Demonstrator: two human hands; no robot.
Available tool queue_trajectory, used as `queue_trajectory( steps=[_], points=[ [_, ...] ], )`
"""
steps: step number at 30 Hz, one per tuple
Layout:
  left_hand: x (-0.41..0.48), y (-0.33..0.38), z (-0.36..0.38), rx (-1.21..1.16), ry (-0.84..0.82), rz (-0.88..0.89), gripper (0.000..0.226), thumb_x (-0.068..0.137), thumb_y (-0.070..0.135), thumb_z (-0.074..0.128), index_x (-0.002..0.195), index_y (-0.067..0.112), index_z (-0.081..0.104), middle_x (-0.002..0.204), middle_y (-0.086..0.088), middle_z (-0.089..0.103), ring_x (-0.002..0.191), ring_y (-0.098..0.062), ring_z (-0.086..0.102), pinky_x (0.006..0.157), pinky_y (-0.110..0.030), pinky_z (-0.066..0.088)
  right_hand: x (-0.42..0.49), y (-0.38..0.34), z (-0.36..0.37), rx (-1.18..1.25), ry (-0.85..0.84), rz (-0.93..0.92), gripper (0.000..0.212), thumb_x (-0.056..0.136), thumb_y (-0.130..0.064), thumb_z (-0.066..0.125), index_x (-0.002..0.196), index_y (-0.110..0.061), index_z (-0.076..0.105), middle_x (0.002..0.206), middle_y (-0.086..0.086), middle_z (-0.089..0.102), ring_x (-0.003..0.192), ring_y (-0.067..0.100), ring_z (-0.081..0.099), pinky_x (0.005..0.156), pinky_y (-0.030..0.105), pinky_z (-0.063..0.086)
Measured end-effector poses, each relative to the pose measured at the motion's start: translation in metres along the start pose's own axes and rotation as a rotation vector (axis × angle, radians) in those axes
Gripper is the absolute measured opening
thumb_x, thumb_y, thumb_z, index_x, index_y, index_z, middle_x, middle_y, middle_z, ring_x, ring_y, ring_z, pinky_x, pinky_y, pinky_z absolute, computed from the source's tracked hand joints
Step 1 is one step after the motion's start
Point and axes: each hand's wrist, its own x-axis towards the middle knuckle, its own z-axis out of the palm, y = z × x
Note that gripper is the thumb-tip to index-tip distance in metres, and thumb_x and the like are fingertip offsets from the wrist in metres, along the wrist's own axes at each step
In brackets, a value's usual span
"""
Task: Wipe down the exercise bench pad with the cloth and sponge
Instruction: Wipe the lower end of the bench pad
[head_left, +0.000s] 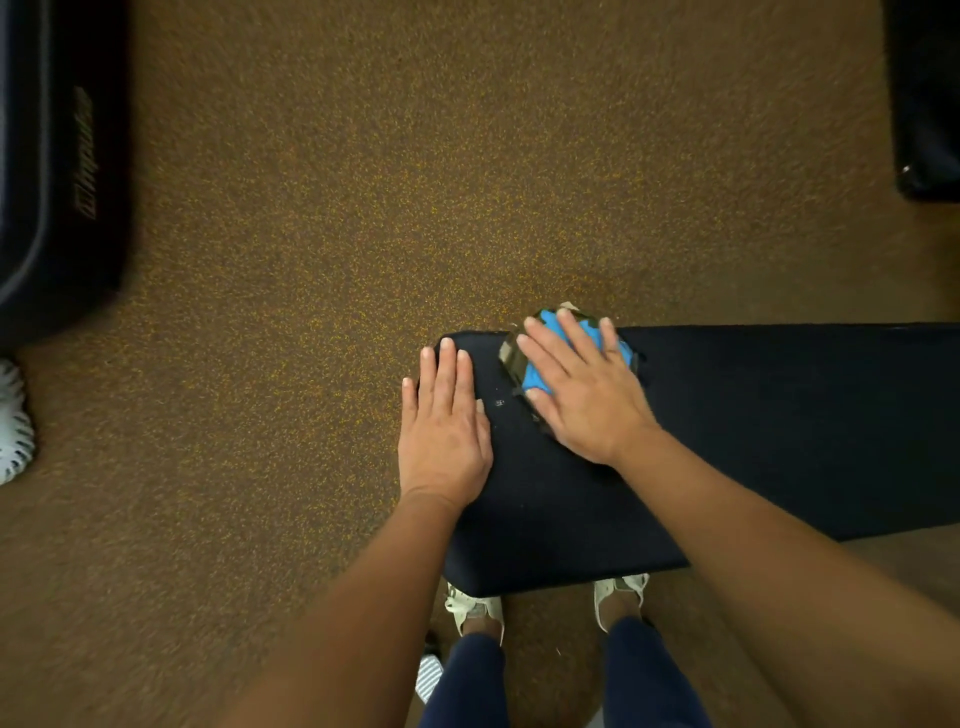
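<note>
The black bench pad (753, 415) runs from the middle of the view to the right edge. My left hand (444, 421) lies flat on the pad's left end, fingers straight, holding nothing. My right hand (587, 389) presses flat, with spread fingers, on a blue sponge (537, 382) wrapped in a patterned dark-and-tan cloth (511, 353), near the pad's far edge. Most of the sponge and cloth is hidden under my palm.
Brown speckled rubber floor (337, 234) surrounds the bench. A dark padded machine part (57, 171) stands at the far left, another dark pad (930, 104) at the top right. A white ribbed object (13, 431) sits at the left edge. My shoes (475, 608) are below the pad.
</note>
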Motion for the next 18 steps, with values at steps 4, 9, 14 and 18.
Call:
queue_trajectory(
  steps=[4, 9, 14, 18],
  points=[
    [-0.002, 0.001, -0.001, -0.001, -0.034, -0.012, 0.06, 0.099, 0.037, 0.016, 0.152, 0.011, 0.008, 0.16, -0.005, -0.003, 0.147, -0.023, -0.011, 0.119, -0.044, 0.001, -0.024, 0.047, 0.001, 0.011, -0.002, 0.119, 0.06, 0.095, -0.047, 0.024, 0.148, -0.019, 0.032, 0.156, 0.0, 0.028, 0.146, 0.029, 0.015, 0.114, 0.059, 0.008],
    [-0.006, 0.004, 0.001, 0.007, -0.009, -0.052, 0.062, 0.098, 0.039, 0.021, 0.151, 0.007, 0.014, 0.16, -0.009, 0.005, 0.148, -0.025, -0.002, 0.118, -0.047, 0.01, 0.007, 0.007, -0.005, 0.035, 0.005, 0.107, 0.06, 0.094, -0.044, 0.025, 0.146, -0.017, 0.036, 0.154, -0.001, 0.033, 0.144, 0.032, 0.021, 0.113, 0.062, 0.011],
    [-0.009, 0.005, 0.001, 0.005, -0.019, -0.081, 0.063, 0.099, 0.04, 0.021, 0.152, 0.008, 0.012, 0.16, -0.009, 0.003, 0.148, -0.024, -0.005, 0.119, -0.047, 0.009, 0.017, 0.014, -0.011, 0.012, -0.057, -0.112, 0.059, 0.095, -0.045, 0.023, 0.148, -0.021, 0.031, 0.155, -0.003, 0.031, 0.145, 0.028, 0.02, 0.115, 0.057, 0.014],
    [-0.01, 0.009, 0.001, 0.009, -0.025, -0.119, 0.062, 0.099, 0.041, 0.018, 0.152, 0.009, 0.008, 0.16, -0.007, -0.002, 0.147, -0.023, -0.01, 0.119, -0.047, 0.008, -0.01, 0.058, -0.012, 0.004, -0.071, -0.101, 0.058, 0.095, -0.046, 0.023, 0.148, -0.024, 0.03, 0.155, -0.004, 0.029, 0.146, 0.027, 0.017, 0.116, 0.055, 0.013]
  ],
)
